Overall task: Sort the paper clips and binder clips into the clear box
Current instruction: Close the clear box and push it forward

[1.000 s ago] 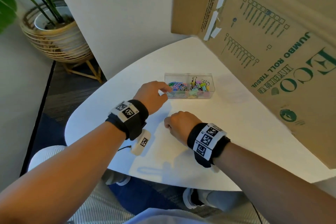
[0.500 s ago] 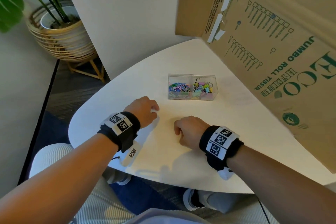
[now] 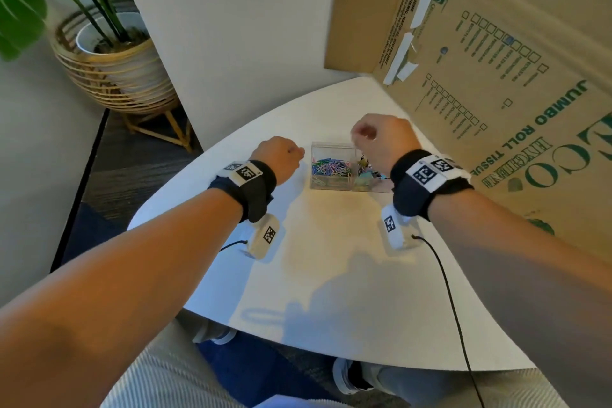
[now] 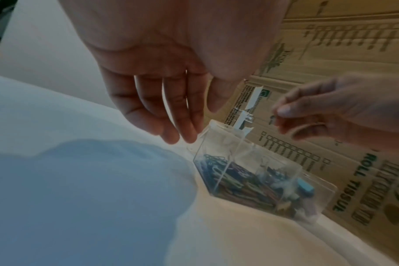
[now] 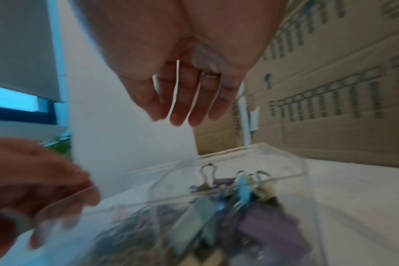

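A: Paper clips, a colourful wire tangle, fill the left compartment of the clear plastic box on the white table; pastel binder clips fill the right one.

B: And the hands?

A: The left hand sits just left of the box, fingers relaxed and close together, tips at its near-left corner. The right hand hovers above the box, thumb and forefinger seemingly pinching something small; what, I cannot tell.

B: Which step?

A: Probably the last drop. Next: release it over the matching compartment.
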### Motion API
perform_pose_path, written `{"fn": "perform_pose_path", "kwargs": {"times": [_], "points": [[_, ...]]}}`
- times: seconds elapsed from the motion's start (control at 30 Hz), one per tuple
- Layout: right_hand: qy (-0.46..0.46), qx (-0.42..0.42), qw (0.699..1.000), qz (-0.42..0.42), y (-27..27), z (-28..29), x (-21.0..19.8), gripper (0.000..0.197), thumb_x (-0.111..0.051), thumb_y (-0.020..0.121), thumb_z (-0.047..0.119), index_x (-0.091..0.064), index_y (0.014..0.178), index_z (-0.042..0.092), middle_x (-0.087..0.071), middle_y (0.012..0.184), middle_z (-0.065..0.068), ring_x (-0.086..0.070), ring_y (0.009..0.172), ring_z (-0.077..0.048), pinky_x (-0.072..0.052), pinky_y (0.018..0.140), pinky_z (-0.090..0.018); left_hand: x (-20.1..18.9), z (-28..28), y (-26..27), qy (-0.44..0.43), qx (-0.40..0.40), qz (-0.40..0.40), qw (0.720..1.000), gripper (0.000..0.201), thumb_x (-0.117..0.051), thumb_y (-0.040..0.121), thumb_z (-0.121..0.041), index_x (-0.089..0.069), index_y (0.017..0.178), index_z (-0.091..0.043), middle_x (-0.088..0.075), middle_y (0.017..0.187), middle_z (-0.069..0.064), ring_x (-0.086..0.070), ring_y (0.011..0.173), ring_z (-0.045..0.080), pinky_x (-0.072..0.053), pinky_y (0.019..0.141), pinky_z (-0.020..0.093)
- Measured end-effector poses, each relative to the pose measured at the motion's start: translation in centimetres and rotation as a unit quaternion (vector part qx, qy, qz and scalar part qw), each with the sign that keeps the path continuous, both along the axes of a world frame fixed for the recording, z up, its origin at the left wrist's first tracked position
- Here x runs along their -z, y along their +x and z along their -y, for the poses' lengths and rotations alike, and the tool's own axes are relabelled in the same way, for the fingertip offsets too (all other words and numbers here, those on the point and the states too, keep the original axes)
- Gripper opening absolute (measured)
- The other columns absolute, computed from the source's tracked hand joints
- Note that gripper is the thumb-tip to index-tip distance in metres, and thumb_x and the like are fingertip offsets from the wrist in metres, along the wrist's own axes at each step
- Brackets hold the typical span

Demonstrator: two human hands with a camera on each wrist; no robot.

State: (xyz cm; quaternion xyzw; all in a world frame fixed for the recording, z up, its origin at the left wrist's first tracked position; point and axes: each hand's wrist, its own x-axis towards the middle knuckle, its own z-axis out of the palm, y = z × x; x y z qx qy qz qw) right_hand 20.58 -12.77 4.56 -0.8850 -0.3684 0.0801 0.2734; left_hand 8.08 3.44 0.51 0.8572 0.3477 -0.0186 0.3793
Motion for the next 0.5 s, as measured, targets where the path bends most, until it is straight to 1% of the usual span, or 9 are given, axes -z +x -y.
{"fn": "perform_pose_path", "kwargs": {"times": [0.07,0.13,0.17,0.2,0.23,0.3,0.37,0.43,0.5], "points": [[0.011,0.089,0.996,0.012,1.9,0.8,-0.1,0.012,-0.053,0.094,0.024,-0.064,0.097,0.022,-0.065,0.099,0.003,-0.062,0.080,-0.016,-0.052,0.071,-0.029,-0.1,-0.1,1.0,-0.067,-0.040,0.015,0.997,0.031,-0.046,0.097,-0.030,-0.067,0.107,-0.010,-0.070,0.104,0.006,-0.064,0.091,0.023,-0.052,0.091,0.036],[-0.073,0.161,0.984,-0.011,3.7,1.5,0.5,0.023,-0.048,0.097,0.029,-0.061,0.112,0.017,-0.064,0.115,-0.006,-0.062,0.093,-0.025,-0.051,0.079,-0.034,-0.4,0.2,1.8,-0.132,-0.071,0.019,0.989,0.035,-0.043,0.098,-0.033,-0.065,0.108,-0.007,-0.068,0.104,0.005,-0.061,0.088,0.023,-0.050,0.087,0.033],[-0.133,0.180,0.974,-0.032,4.2,1.8,1.0,0.029,-0.045,0.099,0.031,-0.060,0.114,0.012,-0.063,0.118,-0.011,-0.061,0.096,-0.029,-0.050,0.080,-0.036,-0.6,0.4,2.1,-0.153,-0.080,0.015,0.985,0.037,-0.041,0.099,-0.035,-0.064,0.108,-0.007,-0.067,0.103,0.006,-0.060,0.088,0.025,-0.050,0.084,0.035],[-0.176,0.191,0.964,-0.051,4.5,2.0,1.4,0.034,-0.042,0.100,0.032,-0.060,0.110,0.006,-0.063,0.117,-0.016,-0.060,0.093,-0.032,-0.048,0.078,-0.036,-0.7,0.5,2.4,-0.169,-0.084,0.014,0.982,0.039,-0.039,0.100,-0.036,-0.063,0.108,-0.007,-0.066,0.103,0.006,-0.059,0.088,0.025,-0.049,0.081,0.035],[-0.192,0.196,0.959,-0.069,4.5,2.2,1.6,0.036,-0.040,0.101,0.032,-0.061,0.105,0.002,-0.065,0.112,-0.019,-0.059,0.090,-0.033,-0.048,0.076,-0.035,-0.8,0.6,2.6,-0.184,-0.085,0.013,0.979,0.039,-0.038,0.100,-0.036,-0.063,0.108,-0.007,-0.066,0.104,0.007,-0.059,0.088,0.025,-0.048,0.080,0.035],[-0.148,0.192,0.965,-0.104,4.9,2.4,2.2,0.035,-0.041,0.101,0.025,-0.064,0.101,-0.002,-0.067,0.108,-0.019,-0.062,0.094,-0.034,-0.051,0.082,-0.036,-0.9,0.8,3.0,-0.194,-0.077,0.018,0.978,0.035,-0.039,0.101,-0.031,-0.060,0.111,-0.005,-0.065,0.109,0.008,-0.059,0.092,0.025,-0.049,0.082,0.037],[-0.057,0.209,0.966,-0.139,5.1,2.6,2.4,0.031,-0.043,0.098,0.017,-0.068,0.104,-0.001,-0.069,0.109,-0.017,-0.063,0.097,-0.032,-0.052,0.089,-0.037,-0.8,0.6,3.3,-0.176,-0.075,0.045,0.981,0.033,-0.043,0.100,-0.025,-0.060,0.114,-0.001,-0.065,0.109,0.012,-0.059,0.089,0.023,-0.050,0.083,0.038],[0.015,0.228,0.962,-0.150,4.9,2.7,2.5,0.027,-0.046,0.096,0.013,-0.069,0.108,0.006,-0.069,0.115,-0.012,-0.063,0.090,-0.025,-0.048,0.085,-0.028,-0.7,0.4,3.3,-0.156,-0.076,0.082,0.981,0.030,-0.047,0.098,-0.020,-0.063,0.113,0.000,-0.065,0.102,0.013,-0.057,0.084,0.023,-0.050,0.078,0.035],[0.059,0.238,0.956,-0.162,4.7,2.9,2.7,0.028,-0.049,0.097,0.017,-0.065,0.120,0.017,-0.062,0.128,-0.005,-0.060,0.102,-0.020,-0.042,0.087,-0.023,-0.8,0.2,3.2,-0.153,-0.066,0.107,0.980,0.022,-0.049,0.097,-0.014,-0.066,0.108,-0.005,-0.064,0.101,0.010,-0.057,0.084,0.024,-0.050,0.072,0.030]]}}
